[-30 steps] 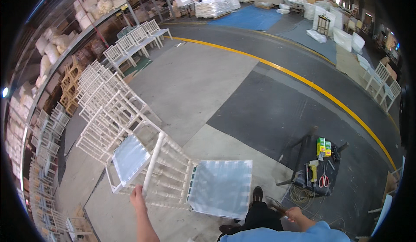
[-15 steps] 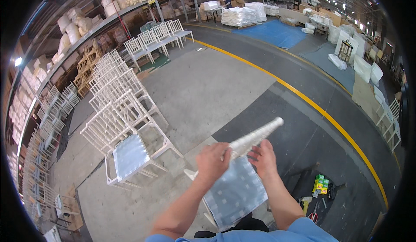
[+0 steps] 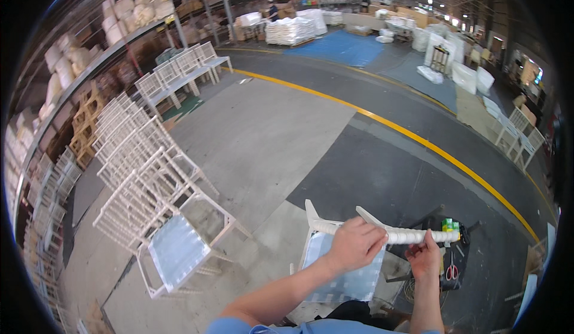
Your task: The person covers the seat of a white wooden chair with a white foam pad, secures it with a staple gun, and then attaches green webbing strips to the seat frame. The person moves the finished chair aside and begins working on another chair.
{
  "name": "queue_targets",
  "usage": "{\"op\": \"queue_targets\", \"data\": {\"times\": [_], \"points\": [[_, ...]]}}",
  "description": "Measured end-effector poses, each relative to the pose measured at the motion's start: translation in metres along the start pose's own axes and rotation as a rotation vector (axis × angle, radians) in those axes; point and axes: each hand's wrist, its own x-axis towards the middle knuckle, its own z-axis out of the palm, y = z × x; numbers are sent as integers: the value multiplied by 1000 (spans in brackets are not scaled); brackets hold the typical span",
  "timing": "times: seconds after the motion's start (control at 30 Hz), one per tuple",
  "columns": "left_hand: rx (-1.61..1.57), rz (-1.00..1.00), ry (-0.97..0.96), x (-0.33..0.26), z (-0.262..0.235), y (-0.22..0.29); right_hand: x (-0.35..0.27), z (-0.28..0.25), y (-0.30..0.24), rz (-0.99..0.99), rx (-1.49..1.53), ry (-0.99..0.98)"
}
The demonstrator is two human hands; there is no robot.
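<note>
In front of me is a white chair [image 3: 309,213] with a blue-grey sheet [image 3: 344,279] over its seat. A ringed white chair leg [image 3: 411,236] stretches sideways to the right above the seat's far edge. My left hand [image 3: 357,242] is closed around its middle part, fingers wrapped over the top. Nearer its right end, my right hand [image 3: 424,257] pinches it, a fingertip on top and the palm below. The left hand hides where the leg meets the chair. Behind the hands, a plain tapered chair piece [image 3: 369,216] juts out.
A row of white chairs [image 3: 146,184] runs back on the left, the nearest with a grey-blue seat sheet [image 3: 178,250]. On the right, red-handled scissors [image 3: 452,270] and green-yellow boxes [image 3: 449,225] lie on a dark surface. A yellow floor line [image 3: 418,135] crosses beyond.
The ringed leg has swung from pointing up and away to lying nearly level toward the right. Both hands moved right with it, staying on it. My view has turned right.
</note>
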Motion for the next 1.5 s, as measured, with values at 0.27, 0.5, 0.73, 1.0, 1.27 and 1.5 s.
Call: {"op": "queue_targets", "data": {"times": [0.27,0.5,0.73,1.0,1.27,1.5], "points": [[-345,246,-173,-42,-35,3,-78,-26,44,-115,419,332],[-526,357,-488,-63,-34,-14,-83,-50,55,-416,484,546],[-562,-1,-787,-150,-81,-219,-165,-100,30,-563,112,812],[233,-1264,-1179,-162,-273,-452,-156,67,67,-651,192,1121],[110,-1459,-940,-59,-246,-613,-92,154,73,-625,344,1166],[-51,-1306,-965,95,-170,-756,-104,152,118,-642,407,1358]]}}
